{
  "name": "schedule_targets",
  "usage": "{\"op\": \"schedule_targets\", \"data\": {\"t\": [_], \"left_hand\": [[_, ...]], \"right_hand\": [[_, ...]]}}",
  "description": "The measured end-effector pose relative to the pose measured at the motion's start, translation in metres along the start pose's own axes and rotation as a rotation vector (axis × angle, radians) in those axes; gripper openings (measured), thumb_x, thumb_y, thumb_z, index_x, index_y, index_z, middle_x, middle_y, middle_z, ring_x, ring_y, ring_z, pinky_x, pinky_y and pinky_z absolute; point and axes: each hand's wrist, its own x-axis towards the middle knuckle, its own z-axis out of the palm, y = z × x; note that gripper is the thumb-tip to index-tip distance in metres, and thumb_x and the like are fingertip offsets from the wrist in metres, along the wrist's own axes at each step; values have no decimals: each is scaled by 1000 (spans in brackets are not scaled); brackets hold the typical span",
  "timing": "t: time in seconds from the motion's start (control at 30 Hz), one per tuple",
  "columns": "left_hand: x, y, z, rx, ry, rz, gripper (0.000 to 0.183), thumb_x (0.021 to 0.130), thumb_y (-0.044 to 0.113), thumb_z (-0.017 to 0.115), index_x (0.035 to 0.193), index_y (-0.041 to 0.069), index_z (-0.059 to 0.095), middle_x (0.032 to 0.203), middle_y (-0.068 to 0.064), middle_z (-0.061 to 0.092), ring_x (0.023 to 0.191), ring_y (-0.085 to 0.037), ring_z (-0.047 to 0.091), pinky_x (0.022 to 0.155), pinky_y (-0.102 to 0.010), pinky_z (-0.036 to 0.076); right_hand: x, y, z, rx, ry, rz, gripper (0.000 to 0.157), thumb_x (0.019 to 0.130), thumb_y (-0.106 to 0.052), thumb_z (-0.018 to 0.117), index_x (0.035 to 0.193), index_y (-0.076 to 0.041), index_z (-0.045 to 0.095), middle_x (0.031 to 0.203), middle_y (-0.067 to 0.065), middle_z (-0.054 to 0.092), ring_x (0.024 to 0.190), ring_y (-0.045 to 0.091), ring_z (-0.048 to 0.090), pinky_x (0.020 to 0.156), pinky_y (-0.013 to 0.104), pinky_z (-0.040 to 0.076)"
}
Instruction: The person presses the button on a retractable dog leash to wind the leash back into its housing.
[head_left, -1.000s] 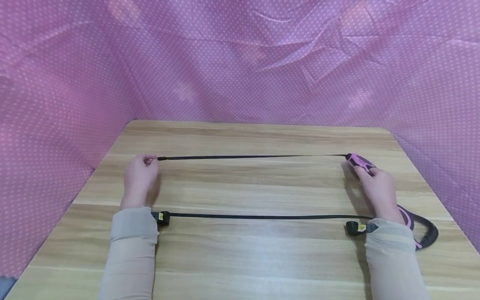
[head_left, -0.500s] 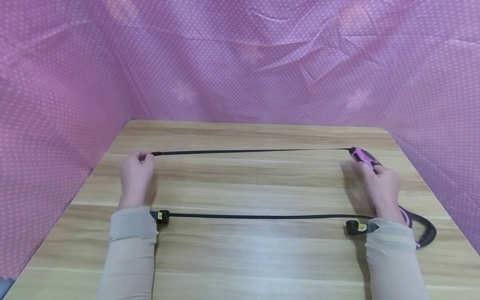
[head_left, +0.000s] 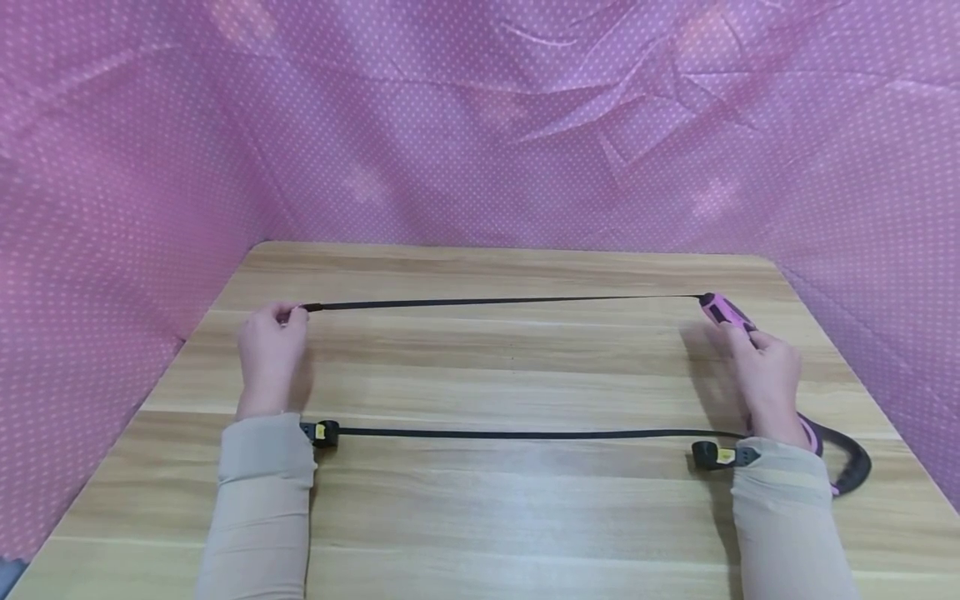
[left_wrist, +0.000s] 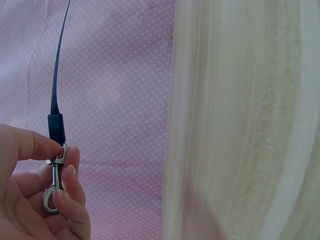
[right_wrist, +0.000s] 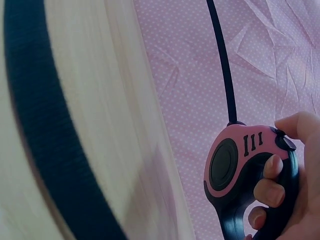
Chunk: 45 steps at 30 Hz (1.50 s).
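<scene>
My left hand (head_left: pixel 272 358) pinches the metal snap hook (left_wrist: pixel 56 175) at the end of a black leash strap (head_left: pixel 450 303). Thumb and fingertips close around the hook's swivel and ring, just below a black sleeve (left_wrist: pixel 56 127). The strap runs taut across to the pink-and-black retractable leash handle (right_wrist: pixel 225 165), gripped by my right hand (head_left: pixel 767 379). In the right wrist view, fingers pass through the handle's loop, and the thumb rests near the black button (right_wrist: pixel 286 143). The strap hangs above the table and leaves the casing at its nose.
A second black strap (head_left: pixel 517 434) lies across the wooden table (head_left: pixel 480 517) between my wrists. Behind my right forearm shows part of another pink-and-black handle (head_left: pixel 855 467). Small black wrist cameras (head_left: pixel 326 433) sit on both cuffs. Pink dotted cloth (head_left: pixel 480 150) surrounds the table.
Both hands have shifted slightly away from my body and a little apart, carrying the stretched strap toward the far table edge. The last half second brings hardly any movement. Both grips hold.
</scene>
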Motion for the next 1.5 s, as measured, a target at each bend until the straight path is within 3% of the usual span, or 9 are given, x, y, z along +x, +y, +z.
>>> {"op": "schedule_targets", "data": {"t": [0.27, 0.93, 1.5], "left_hand": [[-2, 2, -1, -9, 15, -6, 47, 102, 30, 41, 138, 2, 54, 137, -21, 58, 123, -35, 53, 108, -49, 42], [-2, -3, 3, -11, 41, 27, 44, 101, 26, 43, 134, 1, 58, 132, -21, 62, 120, -35, 56, 106, -48, 44], [-4, -1, 6, -27, -22, 7, 45, 102, 29, 43, 138, 4, 55, 139, -19, 58, 124, -33, 53, 108, -48, 43]], "right_hand": [[-3, -1, 1, 46, 25, -8, 55, 91, -52, 60, 55, -12, 49, 45, -12, 36, 55, 15, 35, 48, 30, 29], [-2, -4, 0, 121, 85, 53, 50, 90, -51, 61, 59, -14, 52, 49, -14, 40, 62, 15, 37, 53, 29, 30], [-5, -7, 1, 103, 149, 6, 50, 90, -52, 59, 62, -11, 50, 55, -13, 42, 66, 17, 39, 57, 29, 31]]}}
